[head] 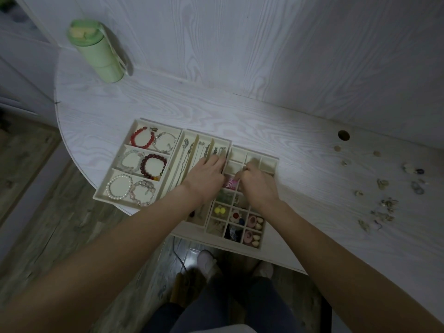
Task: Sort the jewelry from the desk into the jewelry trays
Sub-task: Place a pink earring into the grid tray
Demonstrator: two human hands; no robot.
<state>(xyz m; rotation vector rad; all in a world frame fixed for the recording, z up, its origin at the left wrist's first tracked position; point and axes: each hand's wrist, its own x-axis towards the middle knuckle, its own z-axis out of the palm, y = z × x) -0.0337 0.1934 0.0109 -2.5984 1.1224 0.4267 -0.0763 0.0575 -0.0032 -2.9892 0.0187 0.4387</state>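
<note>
Cream trays sit side by side, probably so each kind keeps its slot. Over the grid tray [269, 162], the right hand [257, 183] pinches something tiny; the left hand [204, 175] rests flat, steadying. Loose jewelry [384, 205] waits far right on the bench [300, 145].

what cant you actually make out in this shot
- Head view: what the right hand pinches, if anything; its curled fingers cover it.
- Grid tray cells under both hands: contents hidden.
- Loose jewelry on the desk: too small and dim to identify.
- Left hand fingertips: contact unclear.
</note>
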